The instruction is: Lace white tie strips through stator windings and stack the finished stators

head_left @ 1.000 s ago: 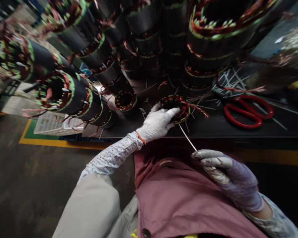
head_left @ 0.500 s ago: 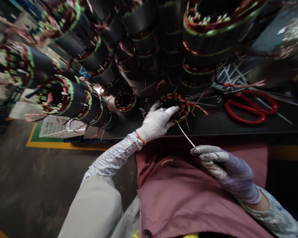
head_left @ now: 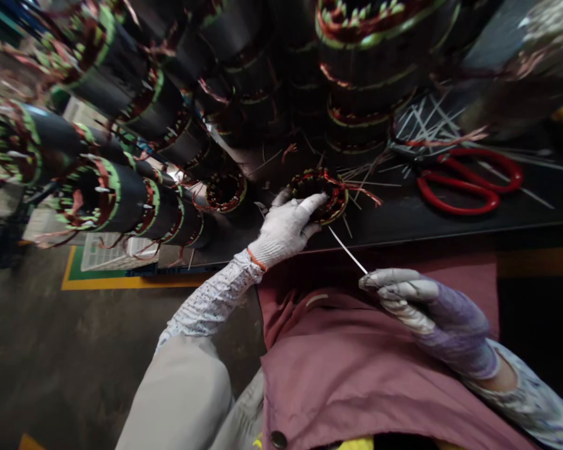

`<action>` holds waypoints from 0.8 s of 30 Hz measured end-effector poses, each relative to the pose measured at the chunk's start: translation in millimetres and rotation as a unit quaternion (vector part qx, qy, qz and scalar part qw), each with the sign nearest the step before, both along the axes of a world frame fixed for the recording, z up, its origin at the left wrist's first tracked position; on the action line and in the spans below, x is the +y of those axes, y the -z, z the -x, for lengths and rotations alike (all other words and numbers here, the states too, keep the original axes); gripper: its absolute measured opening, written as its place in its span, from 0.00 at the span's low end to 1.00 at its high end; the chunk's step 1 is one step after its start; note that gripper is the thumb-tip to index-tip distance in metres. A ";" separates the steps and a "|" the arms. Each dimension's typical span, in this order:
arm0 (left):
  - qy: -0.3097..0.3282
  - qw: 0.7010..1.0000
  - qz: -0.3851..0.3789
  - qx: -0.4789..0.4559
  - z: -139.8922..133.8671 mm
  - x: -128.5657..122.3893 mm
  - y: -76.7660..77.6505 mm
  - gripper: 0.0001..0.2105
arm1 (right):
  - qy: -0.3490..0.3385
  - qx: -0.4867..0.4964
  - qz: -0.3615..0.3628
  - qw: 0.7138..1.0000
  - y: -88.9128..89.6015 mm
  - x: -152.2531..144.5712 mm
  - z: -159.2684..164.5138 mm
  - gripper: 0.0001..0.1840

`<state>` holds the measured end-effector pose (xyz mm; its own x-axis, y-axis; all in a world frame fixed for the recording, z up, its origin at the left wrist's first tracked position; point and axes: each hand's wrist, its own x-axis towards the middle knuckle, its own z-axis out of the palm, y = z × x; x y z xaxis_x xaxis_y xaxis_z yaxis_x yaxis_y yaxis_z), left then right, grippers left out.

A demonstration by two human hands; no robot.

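A small motor stator (head_left: 340, 210) with copper windings and a green-edged rim stands upright near the bench's front edge. My left hand (head_left: 285, 230), in a white knit glove, grips it with fingers over the near rim, covering part of the opening. A bundle of copper leads (head_left: 366, 192) sticks out on its right side. In front of the bench, my right hand (head_left: 417, 306), in a grey-and-purple glove, pinches the lower end of a thin white strip (head_left: 348, 251). That strip runs straight up to the stator's near side, where its far end is hard to make out.
Stacked stators (head_left: 136, 194) crowd the left and back, and a taller stack (head_left: 375, 69) rises behind. Red-handled scissors (head_left: 464, 181) lie on the right beside scattered white strips (head_left: 426, 125). A white plastic basket (head_left: 117, 251) is below at left.
The whole view has shifted, so the bench items appear a little further left. Both hands keep their grips, and the white strip stays stretched between my right hand and the stator.
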<state>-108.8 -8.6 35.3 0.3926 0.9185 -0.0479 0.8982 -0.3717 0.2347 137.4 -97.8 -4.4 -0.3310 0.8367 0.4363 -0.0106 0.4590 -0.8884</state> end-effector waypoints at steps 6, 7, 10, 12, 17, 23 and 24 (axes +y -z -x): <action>-0.003 1.000 -0.011 0.002 1.3 0.2 4.1 0.25 | -0.001 0.025 -0.017 1.000 6.0 7.9 7.3 0.18; -0.003 1.000 -0.012 0.004 1.5 0.2 4.3 0.25 | -0.006 0.023 -0.025 0.999 5.4 8.3 6.8 0.18; -0.001 1.000 -0.017 0.010 1.9 -0.2 4.4 0.25 | -0.018 0.003 -0.035 0.999 4.4 6.7 3.3 0.19; 0.000 1.000 -0.021 0.011 2.1 -0.3 4.5 0.25 | -0.015 0.000 -0.027 1.000 5.7 5.1 1.5 0.19; 0.004 0.999 -0.039 0.004 2.9 0.4 6.2 0.24 | 0.000 0.015 -0.015 1.000 11.9 5.3 3.0 0.18; 0.014 0.999 -0.046 0.011 3.9 1.0 7.6 0.24 | -0.020 0.014 -0.035 0.999 11.0 6.8 2.9 0.21; 0.013 0.999 -0.049 0.009 4.1 1.0 7.8 0.24 | -0.017 0.015 -0.035 0.999 11.4 6.9 3.1 0.21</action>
